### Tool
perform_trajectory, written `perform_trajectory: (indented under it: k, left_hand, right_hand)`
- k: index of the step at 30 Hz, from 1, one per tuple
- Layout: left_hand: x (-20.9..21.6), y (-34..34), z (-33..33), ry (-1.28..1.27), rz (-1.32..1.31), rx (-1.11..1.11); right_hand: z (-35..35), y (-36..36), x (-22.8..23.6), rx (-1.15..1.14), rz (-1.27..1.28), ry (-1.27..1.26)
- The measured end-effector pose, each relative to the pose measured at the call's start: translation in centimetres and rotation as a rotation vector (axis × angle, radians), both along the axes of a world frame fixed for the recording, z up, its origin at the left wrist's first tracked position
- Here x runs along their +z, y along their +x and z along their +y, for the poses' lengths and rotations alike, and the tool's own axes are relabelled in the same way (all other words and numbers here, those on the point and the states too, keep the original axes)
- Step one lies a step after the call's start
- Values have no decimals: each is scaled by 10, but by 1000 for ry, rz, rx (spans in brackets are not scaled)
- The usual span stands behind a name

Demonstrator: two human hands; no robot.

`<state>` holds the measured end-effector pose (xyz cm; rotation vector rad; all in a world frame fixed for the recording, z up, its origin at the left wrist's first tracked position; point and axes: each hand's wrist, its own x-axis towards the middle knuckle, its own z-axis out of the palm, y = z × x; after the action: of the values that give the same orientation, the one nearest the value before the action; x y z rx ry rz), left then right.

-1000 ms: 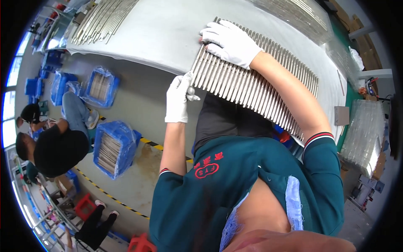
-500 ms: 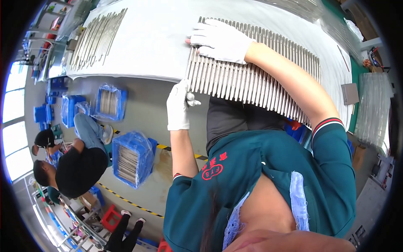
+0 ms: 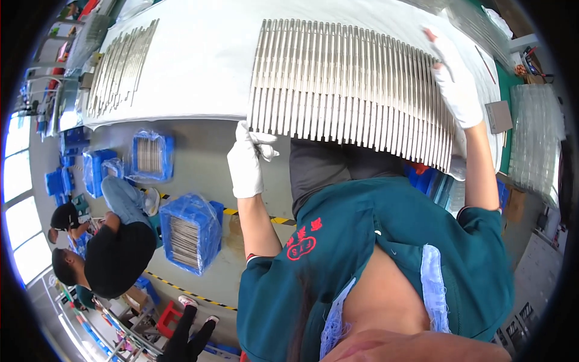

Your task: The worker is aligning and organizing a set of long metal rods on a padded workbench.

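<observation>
Head view: right hand (image 3: 459, 90) extended, released, beside metal rods (image 3: 350, 84); left hand (image 3: 246, 161), grip unclear.

On the surface (image 3: 196, 72), a row of rods (image 3: 356, 90); left of the row, a smaller batch (image 3: 123, 66); right of it, a block (image 3: 499, 116); left hand (image 3: 246, 160) at its near left corner, right hand (image 3: 458, 84) at its right edge

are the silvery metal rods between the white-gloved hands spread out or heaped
Spread out: the silvery metal rods lie side by side, roughly parallel, on the white-covered table.
</observation>
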<state>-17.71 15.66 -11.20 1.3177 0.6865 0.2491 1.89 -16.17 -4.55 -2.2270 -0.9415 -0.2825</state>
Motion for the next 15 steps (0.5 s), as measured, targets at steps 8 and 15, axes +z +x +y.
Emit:
perform_trajectory:
  k: [8,15]
  left_hand:
    - [7,0,3,67,146,-21]
    - [3,15,-8,-114,0,27]
  right_hand:
    - [-91,-34,-30,-579,119,166]
    - [-89,-19,-30,-660,60,335]
